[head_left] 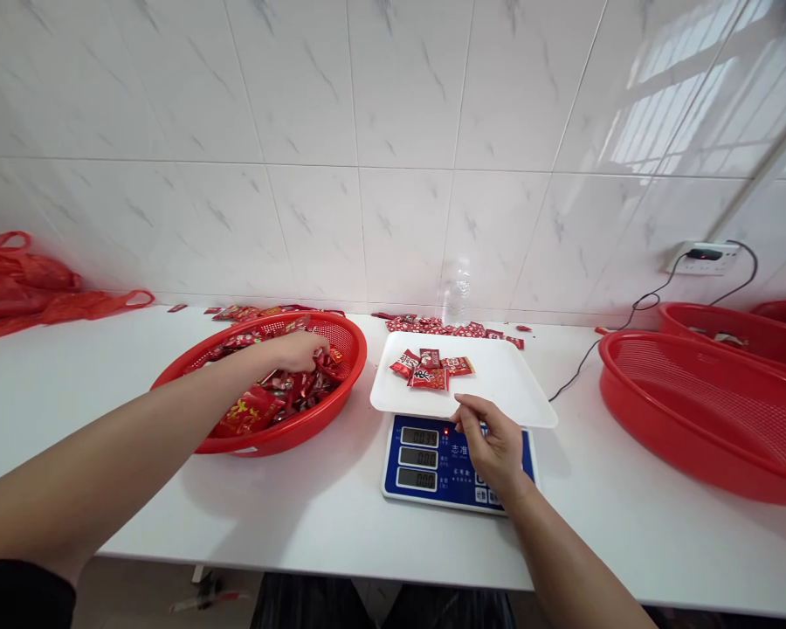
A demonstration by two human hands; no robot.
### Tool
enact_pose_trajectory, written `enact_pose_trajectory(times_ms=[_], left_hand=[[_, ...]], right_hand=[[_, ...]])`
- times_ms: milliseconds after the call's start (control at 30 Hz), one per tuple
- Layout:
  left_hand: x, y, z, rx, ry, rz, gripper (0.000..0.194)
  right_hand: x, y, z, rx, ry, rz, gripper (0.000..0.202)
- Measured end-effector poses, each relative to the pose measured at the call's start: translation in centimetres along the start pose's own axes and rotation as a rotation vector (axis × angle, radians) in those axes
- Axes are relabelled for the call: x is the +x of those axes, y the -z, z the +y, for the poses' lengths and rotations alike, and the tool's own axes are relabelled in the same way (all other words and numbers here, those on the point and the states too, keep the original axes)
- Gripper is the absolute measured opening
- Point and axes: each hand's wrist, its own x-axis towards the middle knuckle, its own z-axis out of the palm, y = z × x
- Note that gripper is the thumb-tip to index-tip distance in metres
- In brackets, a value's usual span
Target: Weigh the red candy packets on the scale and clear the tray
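My left hand (299,351) reaches into a red plastic basket (355,349) heaped with small red snack packets. Its fingers are curled down at the packets near the right side; what they grip is hidden. My right hand (494,441) hovers over the front of a blue digital scale (455,498), its fingers loosely closed with no item visible in them. The fingertips are beside the front rim of the white weighing tray (504,376). Several red packets (429,377) lie together on the tray's left half. The scale's display (419,459) is lit in three rows.
Loose red packets (432,326) lie along the tiled wall, with a clear plastic bottle (457,300) among them. Red plastic bags (26,284) are at the far left. More red baskets (694,428) stand at right. A black cable (582,358) runs to a wall socket (707,258).
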Motion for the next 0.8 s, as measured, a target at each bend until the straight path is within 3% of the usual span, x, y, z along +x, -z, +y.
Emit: enact_pose_trajectory(times_ms=[133, 267, 333, 400, 500, 667, 733, 800], left_hand=[[0.6, 2.7, 2.1, 0.049, -0.011, 0.051, 0.029], [1.6, 3.7, 4.9, -0.155, -0.03, 0.17, 0.034], [2.2, 3.4, 6.2, -0.29, -0.075, 0.188, 0.035], [2.6, 2.8, 7.6, -0.415, -0.125, 0.134, 0.036], [2.4, 1.8, 9.3, -0.51, -0.216, -0.02, 0.035], [1.7, 0.4, 10.4, -0.397, -0.26, -0.3, 0.036], [1.7, -0.5, 10.6, -0.329, -0.238, -0.296, 0.041], [1.8, -1.7, 10.8, -0.258, -0.208, -0.21, 0.046]], right_hand=[[0.0, 0.0, 0.1, 0.006, -0.004, 0.003, 0.019], [0.0, 0.0, 0.1, 0.0, 0.003, -0.001, 0.019], [0.1, 0.0, 0.1, -0.001, 0.012, -0.002, 0.019], [0.1, 0.1, 0.0, -0.002, 0.016, 0.0, 0.019], [0.2, 0.1, -0.1, -0.004, 0.024, 0.006, 0.019], [0.3, 0.2, -0.2, -0.007, 0.044, -0.008, 0.02], [0.3, 0.2, -0.3, -0.004, 0.049, -0.018, 0.02], [0.3, 0.1, -0.3, -0.002, 0.057, -0.027, 0.021]])
